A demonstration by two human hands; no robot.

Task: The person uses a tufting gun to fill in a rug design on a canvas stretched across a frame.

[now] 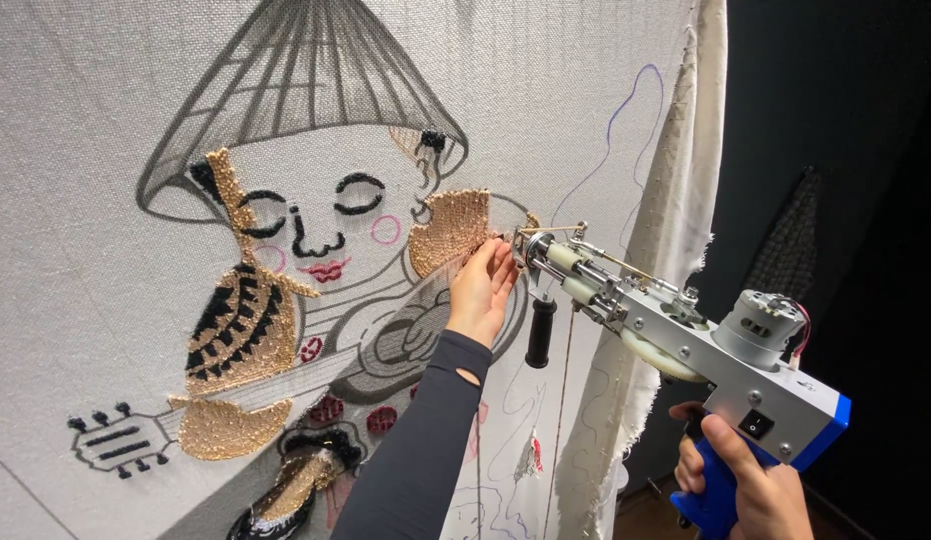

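Two hands work at a stretched grey-white backing cloth (75,120) that fills the left and middle of the view. On it is drawn a figure with closed eyes under a wide conical hat, partly filled with tan and black tufted yarn.

Reaching up from a dark sleeve (415,450), the left hand (480,290) has its fingers loosely curled, the fingertips (502,250) touching the cloth at the edge of a tan tufted patch (450,230); whether they pinch a strand of yarn cannot be told.

At lower right, the right hand (750,480) is closed firmly round the blue grip of a tufting gun (685,340). Its silver body has a black rocker switch on the side and a round motor on top. A black front handle (540,332) hangs free beneath it, and its needle end sits just beside the left fingertips at the cloth.

Loose cream fabric (665,230) hangs with a frayed edge along the right side of the cloth, against a dark background.
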